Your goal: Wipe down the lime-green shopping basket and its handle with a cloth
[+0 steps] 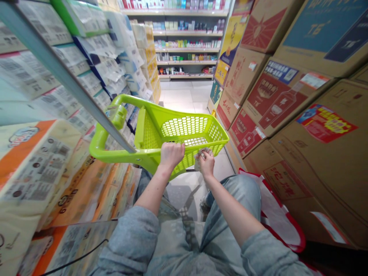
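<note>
Sleeves [129, 241]; left grip [171, 155] on cart [151, 115]; right grip [207, 165] on cloth [197, 163]

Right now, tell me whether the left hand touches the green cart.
Touching: the head view shows the left hand closed over the near rim of the green cart.

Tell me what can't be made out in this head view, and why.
In the head view:
Left grip: fingertips hidden behind its own knuckles at the rim of the green cart.
Crumpled material: partly covered by the right grip; cloth or paper, I cannot tell.
Cart's underside: mostly hidden by its basket.
Grey pole: upper end cut off at top left.
Shelf goods: labels too small to read.
</note>
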Available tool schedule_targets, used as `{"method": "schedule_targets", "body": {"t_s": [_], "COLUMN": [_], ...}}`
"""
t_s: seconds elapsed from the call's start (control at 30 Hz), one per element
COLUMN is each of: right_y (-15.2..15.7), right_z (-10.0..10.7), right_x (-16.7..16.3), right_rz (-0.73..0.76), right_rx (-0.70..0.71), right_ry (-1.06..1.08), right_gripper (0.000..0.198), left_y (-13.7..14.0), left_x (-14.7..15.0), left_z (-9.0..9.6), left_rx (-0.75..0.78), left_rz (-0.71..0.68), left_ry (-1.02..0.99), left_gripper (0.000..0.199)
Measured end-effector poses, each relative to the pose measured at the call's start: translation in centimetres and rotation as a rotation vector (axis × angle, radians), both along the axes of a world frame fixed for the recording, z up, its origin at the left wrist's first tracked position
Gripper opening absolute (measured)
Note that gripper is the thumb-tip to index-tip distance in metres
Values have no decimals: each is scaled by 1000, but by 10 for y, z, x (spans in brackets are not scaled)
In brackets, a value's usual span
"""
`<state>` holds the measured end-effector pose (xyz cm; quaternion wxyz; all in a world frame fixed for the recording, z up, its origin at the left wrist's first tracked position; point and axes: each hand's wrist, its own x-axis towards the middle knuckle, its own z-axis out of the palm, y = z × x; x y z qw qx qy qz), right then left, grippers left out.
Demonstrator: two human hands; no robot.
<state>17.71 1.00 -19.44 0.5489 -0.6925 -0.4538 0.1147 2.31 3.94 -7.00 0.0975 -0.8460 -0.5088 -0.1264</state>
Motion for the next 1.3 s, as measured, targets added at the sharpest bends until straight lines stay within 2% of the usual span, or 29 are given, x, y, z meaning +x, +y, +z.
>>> {"method": "schedule_targets", "body": {"t_s": [0.23, 0.33, 0.47, 0.57, 0.8, 1.0, 1.2, 1.3], "right_y": [-14, -19, -12, -6, -24, -26, -7, -11], "right_z": [-10, -7, 6, 11, -11, -23, -22, -24], "right_x": [0, -8, -21, -24, -12, 5, 11, 6], "right_rz": [172, 232, 137, 142, 271, 128, 126, 139], "right_rx": [1, 40, 9, -49, -32, -26, -120, -96], "right_ry": [-51, -85, -118, -163, -226, -210, -278, -283], "right_gripper": [26, 27, 27, 25, 30, 35, 33, 33], "left_y": [1, 0, -1, 0, 0, 0, 1, 1], "left_x": [0, 0, 1, 1, 0, 0, 1, 1], "left_z": [-1, -1, -1, -1, -1, -2, -3, -3], "left_rx": [17, 31, 36, 35, 51, 61, 50, 48], "left_rz": [-7, -13, -6, -7, -15, -12, -8, -8], "left_ry": [-5, 7, 15, 21, 20, 23, 12, 9], "left_gripper": [58, 57, 56, 57, 58, 58, 59, 58]}}
